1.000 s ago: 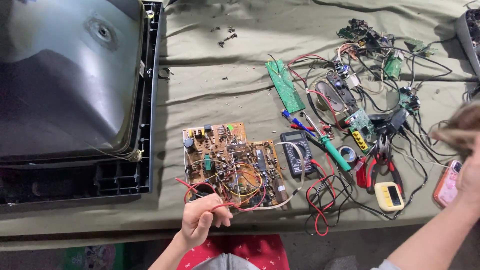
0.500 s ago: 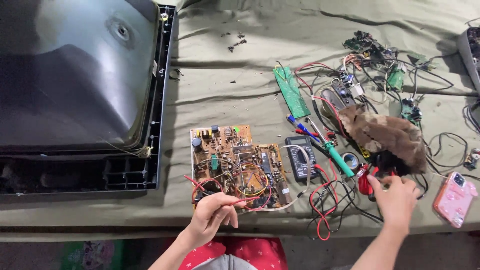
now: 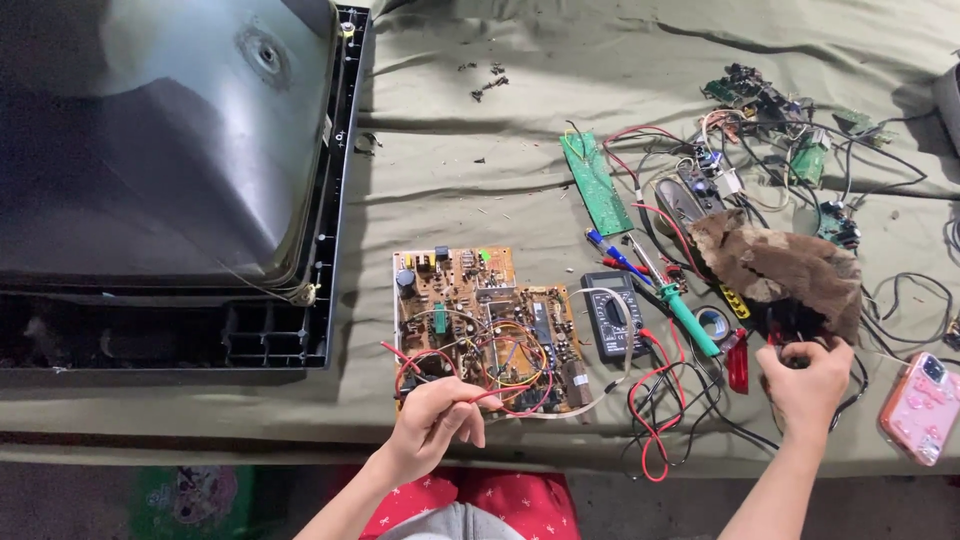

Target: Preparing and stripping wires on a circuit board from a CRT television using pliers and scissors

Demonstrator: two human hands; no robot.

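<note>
A brown circuit board [image 3: 485, 325] with many components and coloured wires lies on the green cloth in front of me. My left hand [image 3: 432, 420] is at its near edge, fingers closed on a thin red wire [image 3: 497, 392] that runs from the board. My right hand [image 3: 808, 378] is further right, gripping the lower edge of a brown rag [image 3: 775, 268] that is draped over tools and cables. A black multimeter [image 3: 612, 315] with red and black leads lies between my two hands.
A large tube television [image 3: 165, 150] lies face down at the left. A green-handled soldering iron [image 3: 688, 318], a narrow green board [image 3: 595, 183], red-handled pliers [image 3: 738, 362], small boards and tangled wires [image 3: 780, 110] crowd the right. A pink phone [image 3: 920, 392] lies at far right.
My right arm swung in from the far right with the brown rag and set it over the tools; it now grips the rag's lower edge. My left hand stayed on the red wire.
</note>
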